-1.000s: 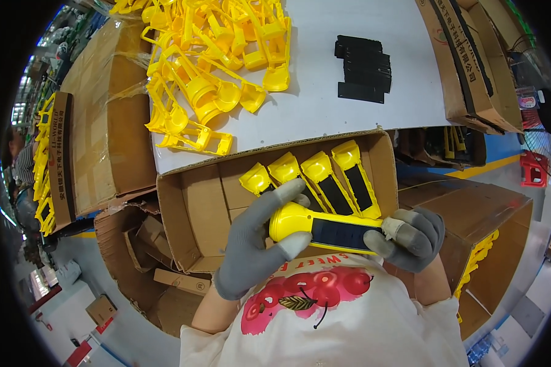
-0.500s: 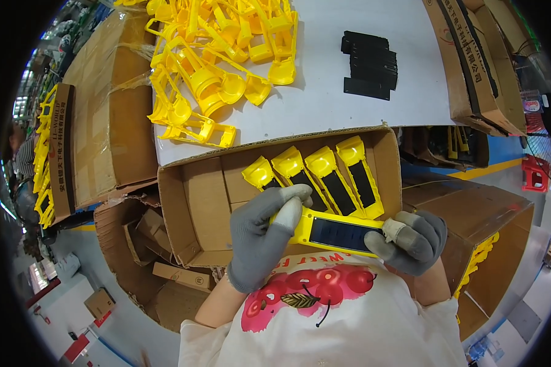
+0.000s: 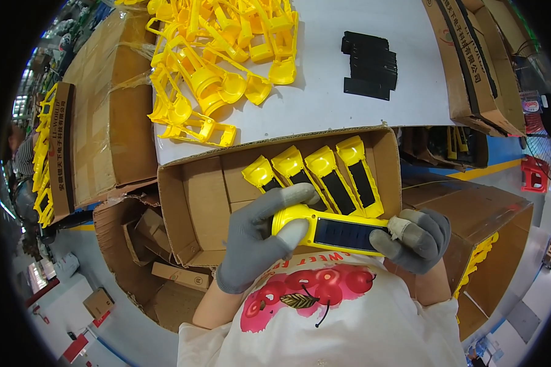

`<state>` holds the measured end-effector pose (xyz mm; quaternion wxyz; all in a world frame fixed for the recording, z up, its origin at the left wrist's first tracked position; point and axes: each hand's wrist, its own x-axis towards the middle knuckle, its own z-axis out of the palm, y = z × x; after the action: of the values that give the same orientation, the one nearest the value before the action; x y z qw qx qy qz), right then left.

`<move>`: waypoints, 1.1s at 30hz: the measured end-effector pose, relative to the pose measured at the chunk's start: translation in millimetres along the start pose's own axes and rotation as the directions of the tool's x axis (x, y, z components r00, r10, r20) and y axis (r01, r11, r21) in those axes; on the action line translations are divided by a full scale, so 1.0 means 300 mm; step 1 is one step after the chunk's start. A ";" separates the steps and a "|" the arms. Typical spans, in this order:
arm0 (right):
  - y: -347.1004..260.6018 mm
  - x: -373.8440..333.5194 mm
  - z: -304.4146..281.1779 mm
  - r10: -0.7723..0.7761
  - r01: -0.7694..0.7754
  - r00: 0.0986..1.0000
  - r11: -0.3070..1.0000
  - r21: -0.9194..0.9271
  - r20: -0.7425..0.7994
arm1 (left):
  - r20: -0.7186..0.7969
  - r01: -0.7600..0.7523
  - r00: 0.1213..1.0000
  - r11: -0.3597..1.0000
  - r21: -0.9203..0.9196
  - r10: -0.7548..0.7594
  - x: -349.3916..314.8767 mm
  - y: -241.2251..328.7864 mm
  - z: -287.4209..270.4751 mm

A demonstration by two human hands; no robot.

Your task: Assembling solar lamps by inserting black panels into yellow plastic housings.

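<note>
Carton (image 3: 205,208) between hands (image 3: 254,235) and table (image 3: 324,92)

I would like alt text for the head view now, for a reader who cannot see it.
Gloved left hand and right hand hold a yellow casing with a dark panel by its two ends, near an open carton where four yellow shells lie. Beyond, a white table bears heaped yellow parts and black strips.

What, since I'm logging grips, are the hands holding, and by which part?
A yellow casing with a dark panel: left hand at its rounded end, right hand at the opposite end.
</note>
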<state>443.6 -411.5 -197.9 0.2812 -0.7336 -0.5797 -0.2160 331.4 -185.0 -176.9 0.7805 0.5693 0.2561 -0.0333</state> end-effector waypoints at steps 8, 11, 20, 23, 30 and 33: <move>0.006 -0.017 0.009 -0.002 0.002 1.000 1.000 0.002 -0.018 | 0.328 -0.110 0.937 0.993 -0.045 0.119 0.012 -0.023 -0.062; 0.002 -0.010 -0.004 -0.018 0.018 1.000 1.000 -0.009 -0.008 | 0.343 -0.104 0.932 0.993 -0.059 0.118 0.015 -0.024 -0.063; -0.009 -0.023 0.024 -0.073 0.073 0.997 0.997 -0.001 -0.035 | 0.220 0.065 0.974 0.995 -0.077 -0.047 0.008 -0.031 -0.054; 0.004 -0.018 0.012 -0.028 0.028 1.000 0.998 0.061 0.000 | 0.323 0.040 0.946 0.977 -0.211 0.031 -0.003 -0.026 -0.062; -0.014 -0.021 0.017 -0.051 0.051 0.999 0.998 0.047 0.005 | 0.132 0.025 0.991 1.000 0.010 -0.027 0.003 -0.040 -0.036; -0.022 -0.029 0.016 -0.026 0.027 1.000 0.999 0.039 -0.016 | 0.158 -0.085 0.983 0.995 -0.044 0.091 0.007 -0.051 -0.040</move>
<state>435.0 -413.5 -206.0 0.2972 -0.7185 -0.5913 -0.2141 323.7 -179.0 -193.9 0.8098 0.5609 0.1677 -0.0394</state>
